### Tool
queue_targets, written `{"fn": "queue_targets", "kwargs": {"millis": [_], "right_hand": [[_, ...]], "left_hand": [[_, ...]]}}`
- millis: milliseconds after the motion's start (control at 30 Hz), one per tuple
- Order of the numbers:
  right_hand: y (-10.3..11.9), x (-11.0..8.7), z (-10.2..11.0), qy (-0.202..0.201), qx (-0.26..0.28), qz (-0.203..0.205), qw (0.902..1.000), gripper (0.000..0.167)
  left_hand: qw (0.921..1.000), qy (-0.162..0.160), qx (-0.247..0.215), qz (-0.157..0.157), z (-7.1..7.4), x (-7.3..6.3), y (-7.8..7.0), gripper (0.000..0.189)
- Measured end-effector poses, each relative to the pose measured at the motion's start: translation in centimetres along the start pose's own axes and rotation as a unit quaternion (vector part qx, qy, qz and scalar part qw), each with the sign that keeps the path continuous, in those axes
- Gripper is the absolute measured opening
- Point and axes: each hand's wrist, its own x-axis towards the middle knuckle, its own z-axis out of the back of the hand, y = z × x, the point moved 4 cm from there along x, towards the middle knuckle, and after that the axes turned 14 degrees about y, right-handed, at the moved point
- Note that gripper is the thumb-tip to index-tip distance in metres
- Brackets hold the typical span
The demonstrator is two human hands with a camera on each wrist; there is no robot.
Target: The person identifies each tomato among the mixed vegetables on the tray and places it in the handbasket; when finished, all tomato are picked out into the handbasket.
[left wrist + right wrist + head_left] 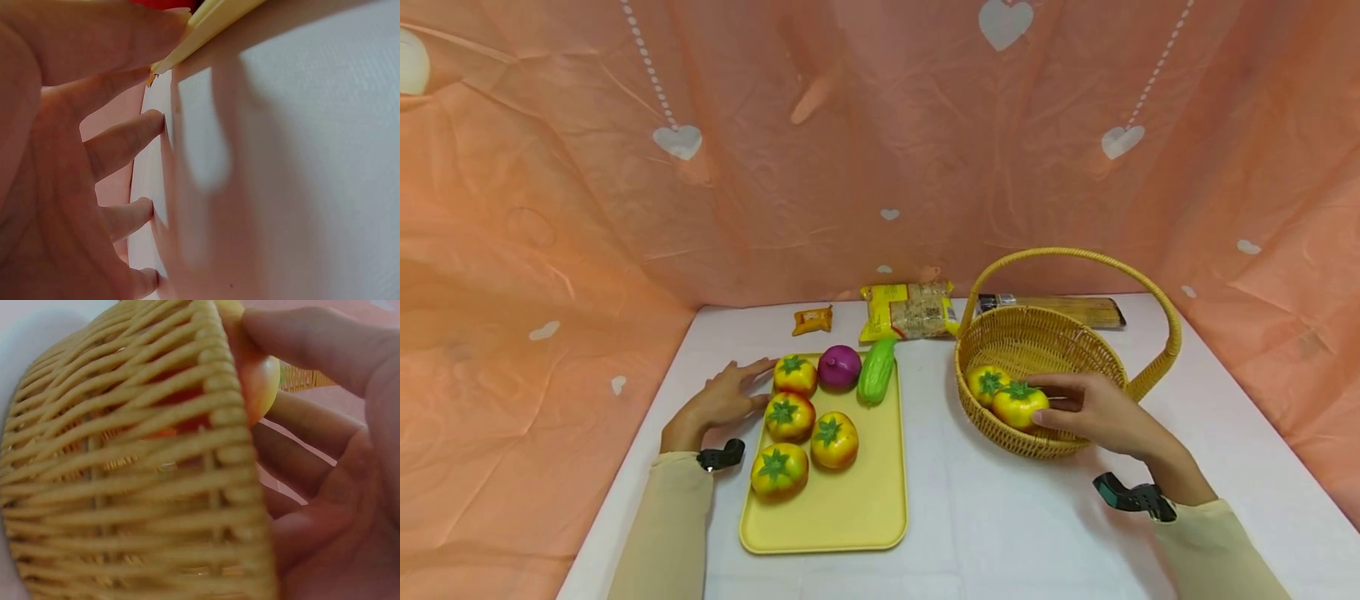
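My right hand (1108, 414) reaches over the near right rim of a wicker basket (1037, 446), thumb and fingers around a yellow-red tomato (1019, 406) with a green star-shaped top. Beside it in the basket sits another tomato (987, 383). In the right wrist view, the held tomato (259, 394) shows at the rim, partly hidden by the weave. My left hand (724, 400) rests at the left edge of a yellow tray (850, 525), fingers spread, with the thumb at the tray's rim in the left wrist view. Several tomatoes (835, 440) lie on the tray.
A purple onion (839, 367) and a green cucumber (876, 372) lie at the tray's far end. Behind stand a small orange packet (813, 320), a yellow bag (910, 312) and a pack of noodles (1082, 311). The basket's tall handle (1167, 333) arches over it.
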Motion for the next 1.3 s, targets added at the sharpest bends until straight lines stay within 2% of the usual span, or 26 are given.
{"fn": "queue_targets", "kwargs": {"millis": [400, 600, 767, 933, 1033, 1133, 1233, 1300], "right_hand": [[-0.3, 3.2, -0.9, -0.013, -0.035, 0.003, 0.9993, 0.047], [-0.3, 4.5, -1.3, -0.022, -0.086, 0.015, 0.996, 0.05], [0.0, 4.5, -1.4, -0.043, -0.142, 0.001, 0.9889, 0.053], [0.7, 3.3, -0.9, -0.072, -0.154, 0.008, 0.9855, 0.052], [1.2, 2.1, -0.6, -0.088, -0.131, 0.017, 0.9874, 0.05], [1.6, 1.2, -0.4, -0.096, -0.079, 0.036, 0.9916, 0.049], [1.8, 0.5, -0.4, -0.083, 0.011, 0.078, 0.9934, 0.049], [2.0, 0.2, -0.6, -0.066, 0.08, 0.111, 0.9884, 0.048]], "left_hand": [[1.0, -0.004, -0.008, -0.001, -0.1, 0.0, -0.1, 0.073], [1.0, -0.005, -0.006, -0.003, -0.2, 0.0, -0.1, 0.073], [0.9999, -0.001, -0.012, 0.004, -0.1, 0.0, 0.0, 0.073], [0.9998, -0.001, -0.017, 0.007, -0.1, 0.1, 0.1, 0.074], [0.9999, 0.002, -0.014, 0.01, -0.1, 0.1, 0.2, 0.075], [0.9998, 0.006, -0.014, 0.013, -0.1, 0.0, 0.2, 0.076], [0.9997, 0.009, -0.017, 0.015, -0.1, -0.1, 0.2, 0.076], [0.9998, 0.01, -0.015, 0.013, -0.1, -0.1, 0.1, 0.076]]}}
